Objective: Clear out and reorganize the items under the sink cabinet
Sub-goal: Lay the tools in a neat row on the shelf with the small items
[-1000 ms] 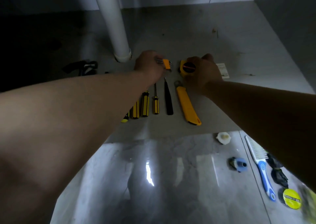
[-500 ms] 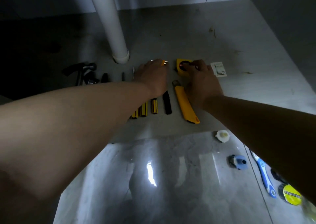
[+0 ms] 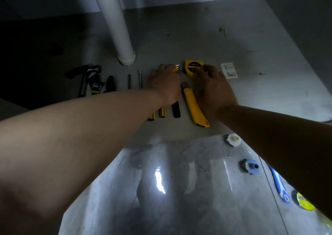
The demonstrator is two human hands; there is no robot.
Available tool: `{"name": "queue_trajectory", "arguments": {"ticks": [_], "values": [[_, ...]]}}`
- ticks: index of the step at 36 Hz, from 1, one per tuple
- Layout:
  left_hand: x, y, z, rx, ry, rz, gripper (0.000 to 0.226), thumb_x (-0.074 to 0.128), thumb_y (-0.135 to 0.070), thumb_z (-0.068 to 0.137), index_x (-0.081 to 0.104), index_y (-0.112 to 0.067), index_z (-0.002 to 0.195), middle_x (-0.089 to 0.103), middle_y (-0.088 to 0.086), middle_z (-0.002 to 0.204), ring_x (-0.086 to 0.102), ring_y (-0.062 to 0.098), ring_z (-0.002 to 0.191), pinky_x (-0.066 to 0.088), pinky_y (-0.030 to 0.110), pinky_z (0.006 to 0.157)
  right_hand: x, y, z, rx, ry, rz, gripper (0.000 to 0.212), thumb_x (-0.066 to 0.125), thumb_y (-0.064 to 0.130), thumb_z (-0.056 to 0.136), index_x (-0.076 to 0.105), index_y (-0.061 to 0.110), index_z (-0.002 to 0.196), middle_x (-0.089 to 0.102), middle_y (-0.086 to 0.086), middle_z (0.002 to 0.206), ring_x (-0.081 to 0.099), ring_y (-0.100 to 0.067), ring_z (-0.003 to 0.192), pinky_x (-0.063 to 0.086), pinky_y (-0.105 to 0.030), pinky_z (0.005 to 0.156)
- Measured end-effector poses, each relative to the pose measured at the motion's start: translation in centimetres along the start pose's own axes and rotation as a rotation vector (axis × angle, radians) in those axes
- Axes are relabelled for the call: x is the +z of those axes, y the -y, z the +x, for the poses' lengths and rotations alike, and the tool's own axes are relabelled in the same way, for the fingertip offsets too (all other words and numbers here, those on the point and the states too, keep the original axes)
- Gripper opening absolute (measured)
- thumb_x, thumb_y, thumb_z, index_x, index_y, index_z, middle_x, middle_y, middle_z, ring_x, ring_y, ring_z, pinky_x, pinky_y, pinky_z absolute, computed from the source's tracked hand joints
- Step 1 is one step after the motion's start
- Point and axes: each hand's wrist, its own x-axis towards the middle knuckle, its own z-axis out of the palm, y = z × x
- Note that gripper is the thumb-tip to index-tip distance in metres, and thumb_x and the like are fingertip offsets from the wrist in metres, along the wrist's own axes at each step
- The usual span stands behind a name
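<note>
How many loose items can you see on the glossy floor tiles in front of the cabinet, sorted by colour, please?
White: 1, the cap
Blue: 2, the fitting and the brush handle
Yellow: 1, the round disc
Total: 4 in view; the right arm may hide more.

Yellow tape measure (image 3: 193,69) flat beside an orange hex-key set (image 3: 176,67), both beyond a yellow utility knife (image 3: 195,107).

Yellow dominates; the pipe (image 3: 115,24) is white
Yellow tape measure (image 3: 189,73), black label; yellow knife (image 3: 195,107), red tip; screwdriver handles (image 3: 162,112) striped yellow and black
</note>
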Motion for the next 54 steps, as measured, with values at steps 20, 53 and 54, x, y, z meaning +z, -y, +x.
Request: {"name": "queue_trajectory", "arguments": {"ticks": [20,53,54], "values": [[-0.2,-4.4,-4.6,0.130,-0.263,-0.206,0.046,0.054,-0.004,0.084,0.062,-0.013,0.128,0.051,0.009,0.139,0.041,0.032,0.135,0.037,0.045,0.108,-6.9,-5.4,-7.5,-0.061,-0.048,-0.085,0.012,0.051,0.014,0.090,0.061,0.012,0.097,0.057,-0.013,0.102,0.057,-0.037,0.090,0.048,-0.042,0.071],[12.4,-12.5,-14.4,-0.067,0.218,-0.931,0.023,0.083,-0.024,0.083,0.071,-0.012,0.099,0.070,0.000,0.089,0.063,0.007,0.078,0.044,0.007,0.063,1.9,-8.9,-19.0,0.626,0.115,0.973,0.006,0.071,0.008,0.087,0.072,0.012,0.091,0.069,-0.003,0.076,0.064,-0.014,0.066,0.052,-0.029,0.067],[12.4,-12.2,-14.4,-0.102,0.220,-0.949,0.024,0.083,-0.025,0.082,0.071,-0.013,0.099,0.069,-0.001,0.088,0.062,0.007,0.076,0.045,0.007,0.063,2.2,-9.4,-18.3,0.602,0.029,0.826,0.009,0.071,0.009,0.086,0.072,0.012,0.095,0.069,-0.006,0.083,0.065,-0.019,0.073,0.051,-0.031,0.073]]}}
